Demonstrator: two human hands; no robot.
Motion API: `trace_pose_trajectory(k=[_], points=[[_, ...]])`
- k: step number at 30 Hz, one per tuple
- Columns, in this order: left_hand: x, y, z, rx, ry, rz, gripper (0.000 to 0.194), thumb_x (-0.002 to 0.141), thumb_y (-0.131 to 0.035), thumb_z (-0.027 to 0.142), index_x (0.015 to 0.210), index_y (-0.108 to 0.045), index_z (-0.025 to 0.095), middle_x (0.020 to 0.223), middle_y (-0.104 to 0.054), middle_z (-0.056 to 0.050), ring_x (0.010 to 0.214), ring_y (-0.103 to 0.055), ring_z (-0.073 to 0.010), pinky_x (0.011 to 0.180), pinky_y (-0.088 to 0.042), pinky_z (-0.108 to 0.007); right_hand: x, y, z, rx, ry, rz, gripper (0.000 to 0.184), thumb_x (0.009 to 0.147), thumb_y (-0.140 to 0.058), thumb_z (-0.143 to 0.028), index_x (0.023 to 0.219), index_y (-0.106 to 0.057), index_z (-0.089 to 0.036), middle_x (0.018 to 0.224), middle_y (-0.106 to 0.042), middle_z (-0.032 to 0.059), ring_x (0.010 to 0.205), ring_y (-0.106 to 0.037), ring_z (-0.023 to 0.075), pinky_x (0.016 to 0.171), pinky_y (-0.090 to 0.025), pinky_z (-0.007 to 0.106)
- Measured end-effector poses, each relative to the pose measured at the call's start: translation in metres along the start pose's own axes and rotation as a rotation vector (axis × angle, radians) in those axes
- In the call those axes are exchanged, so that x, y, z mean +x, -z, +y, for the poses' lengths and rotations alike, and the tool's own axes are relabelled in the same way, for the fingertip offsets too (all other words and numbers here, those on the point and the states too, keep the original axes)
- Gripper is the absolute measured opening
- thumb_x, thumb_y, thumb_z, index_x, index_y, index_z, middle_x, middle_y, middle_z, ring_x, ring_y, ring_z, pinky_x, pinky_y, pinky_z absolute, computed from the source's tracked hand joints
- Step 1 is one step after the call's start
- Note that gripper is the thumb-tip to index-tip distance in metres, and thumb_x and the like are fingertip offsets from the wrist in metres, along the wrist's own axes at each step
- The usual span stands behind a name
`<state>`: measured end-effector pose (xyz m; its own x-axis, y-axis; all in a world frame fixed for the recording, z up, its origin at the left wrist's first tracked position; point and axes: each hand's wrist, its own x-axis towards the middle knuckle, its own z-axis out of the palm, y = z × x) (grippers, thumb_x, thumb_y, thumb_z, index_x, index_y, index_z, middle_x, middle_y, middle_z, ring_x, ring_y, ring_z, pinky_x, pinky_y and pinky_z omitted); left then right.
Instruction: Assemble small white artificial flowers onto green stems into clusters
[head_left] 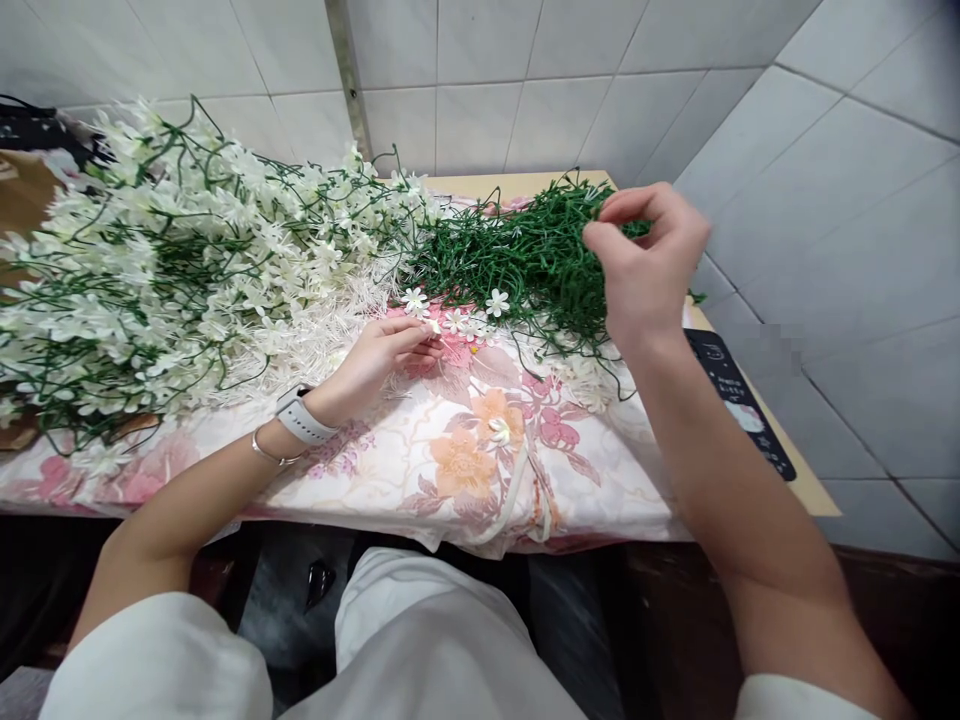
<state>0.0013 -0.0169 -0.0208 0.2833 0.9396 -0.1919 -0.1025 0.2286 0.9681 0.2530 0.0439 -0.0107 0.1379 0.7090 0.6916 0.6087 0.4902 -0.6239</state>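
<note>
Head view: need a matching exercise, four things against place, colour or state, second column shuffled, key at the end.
Things:
1. Left hand
2. Right hand
3. Wristwatch
4. Hello Kitty item

Place, colour or state:
A. Black, with pale print
B. Fingertips at the heap of green stems
C. Has a white band, worn above a thin bracelet
D. Pinching a small white flower

Right pairs: 1-D; 2-B; 3-C; 4-A

Wall: pale grey tiles meeting at a corner.
Surface: light wood top beneath a floral cloth.
Light: soft sheen on tiles.
</note>
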Motion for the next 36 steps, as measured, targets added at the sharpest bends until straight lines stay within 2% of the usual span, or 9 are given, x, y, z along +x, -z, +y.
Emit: trace_pose_trajectory(k=[4,8,11,16,18,22,24,27,36], points=[[-0.001,-0.002,0.001,0.048,0.014,-0.008,0.017,0.077,-0.068,0.026,0.070,-0.062,0.011,0.075,-0.062,-0.003,0.071,-0.063,-0.0107,0.067,-0.049,-0.021,0.007,0.003,-0.003,0.287,0.086,0.288,0.012,0.086,-0.052,-0.025,0.081,-0.041,-0.022,0.081,-0.052,0.0009,0.083,-0.061,0.0164,0.078,-0.047,0.038],[-0.001,-0.002,0.000,0.105,-0.001,-0.009,0.018,0.078,-0.067,0.028,0.072,-0.065,0.011,0.079,-0.064,-0.005,0.072,-0.064,-0.0117,0.064,-0.047,-0.021,0.005,0.004,-0.021,0.313,0.318,0.362,0.023,0.092,-0.049,-0.043,0.086,-0.038,-0.023,0.087,-0.041,-0.0015,0.077,-0.063,0.0115,0.074,-0.050,0.035],[-0.001,-0.001,0.000,0.138,-0.006,-0.003,0.020,0.078,-0.067,0.031,0.073,-0.067,0.012,0.082,-0.066,-0.006,0.074,-0.063,-0.0122,0.064,-0.046,-0.021,-0.001,0.004,-0.041,0.328,0.316,0.424,0.023,0.092,-0.051,-0.042,0.085,-0.039,-0.024,0.090,-0.037,-0.0005,0.070,-0.061,0.0098,0.069,-0.049,0.035],[-0.001,0.000,-0.001,0.183,-0.007,-0.010,0.022,0.079,-0.066,0.035,0.074,-0.067,0.013,0.081,-0.066,-0.006,0.077,-0.062,-0.0130,0.068,-0.047,-0.023,-0.018,0.006,-0.066,0.374,0.333,0.520,0.012,0.095,-0.049,-0.034,0.088,-0.042,-0.028,0.082,-0.045,-0.0017,0.061,-0.055,0.0091,0.059,-0.044,0.031],[-0.001,0.000,-0.002,0.204,-0.012,-0.015,0.022,0.079,-0.066,0.034,0.073,-0.067,0.012,0.080,-0.065,-0.006,0.076,-0.061,-0.0125,0.067,-0.045,-0.023,-0.024,0.007,-0.067,0.306,0.326,0.380,0.008,0.095,-0.047,-0.033,0.089,-0.044,-0.028,0.079,-0.048,-0.0016,0.061,-0.055,0.0102,0.056,-0.043,0.030],[-0.002,-0.001,0.000,0.282,-0.057,-0.053,0.022,0.082,-0.062,0.033,0.072,-0.064,0.013,0.074,-0.060,-0.003,0.066,-0.054,-0.0099,0.062,-0.040,-0.023,-0.031,-0.002,-0.058,0.091,0.192,-0.366,0.005,0.090,-0.049,-0.022,0.087,-0.052,-0.022,0.073,-0.055,-0.0004,0.062,-0.055,0.0119,0.060,-0.044,0.029],[-0.002,-0.001,0.001,0.375,-0.115,-0.088,0.024,0.085,-0.058,0.034,0.070,-0.061,0.014,0.069,-0.055,-0.001,0.062,-0.048,-0.0091,0.059,-0.036,-0.023,-0.034,-0.009,-0.052,0.032,0.125,-0.617,0.008,0.088,-0.051,-0.021,0.082,-0.056,-0.019,0.070,-0.059,0.0004,0.062,-0.054,0.0124,0.062,-0.043,0.028],[-0.001,0.001,0.001,0.534,-0.204,-0.130,0.025,0.087,-0.054,0.032,0.070,-0.059,0.015,0.068,-0.051,0.001,0.062,-0.045,-0.0092,0.059,-0.032,-0.024,-0.037,-0.018,-0.049,0.065,0.061,-0.739,0.008,0.084,-0.056,-0.021,0.080,-0.061,-0.017,0.075,-0.065,0.0022,0.064,-0.054,0.0128,0.062,-0.041,0.027],[0.002,0.005,-0.005,0.580,-0.245,-0.187,0.023,0.089,-0.051,0.032,0.075,-0.058,0.016,0.070,-0.050,0.001,0.063,-0.043,-0.0099,0.059,-0.031,-0.024,-0.042,-0.020,-0.053,0.178,-0.007,-0.769,0.009,0.081,-0.058,-0.018,0.077,-0.066,-0.016,0.071,-0.065,0.0001,0.061,-0.051,0.0106,0.061,-0.037,0.026]])
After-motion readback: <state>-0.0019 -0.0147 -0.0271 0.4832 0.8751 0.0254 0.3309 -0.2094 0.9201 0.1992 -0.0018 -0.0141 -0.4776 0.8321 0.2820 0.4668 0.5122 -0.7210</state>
